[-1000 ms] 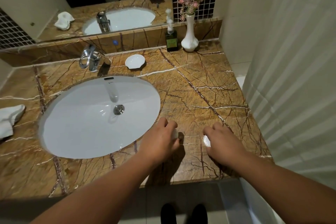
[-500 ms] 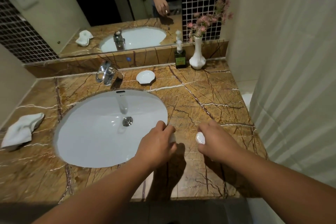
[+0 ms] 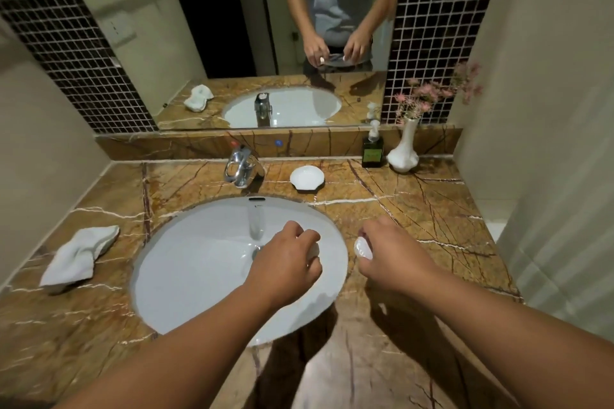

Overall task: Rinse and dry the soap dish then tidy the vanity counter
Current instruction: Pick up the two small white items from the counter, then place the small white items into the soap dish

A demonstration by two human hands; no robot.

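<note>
A white shell-shaped soap dish (image 3: 307,178) sits empty on the brown marble counter (image 3: 415,219), behind the oval sink (image 3: 199,262) and right of the chrome tap (image 3: 241,168). My left hand (image 3: 285,267) hovers over the sink's right side, fingers closed on a small white object (image 3: 314,251) that is mostly hidden. My right hand (image 3: 392,259) is above the counter just right of the sink rim, closed on a small rounded white piece (image 3: 362,248). The mirror shows both hands close together in front of the body.
A crumpled white cloth (image 3: 79,254) lies on the counter left of the sink. At the back right stand a dark soap pump bottle (image 3: 372,149) and a white vase (image 3: 404,151) with pink flowers. A pale curtain (image 3: 561,209) hangs along the right.
Both hands have risen off the counter's front edge and moved left, so the left hand is now over the sink. Each hand still holds its white piece. The view has tilted up.
</note>
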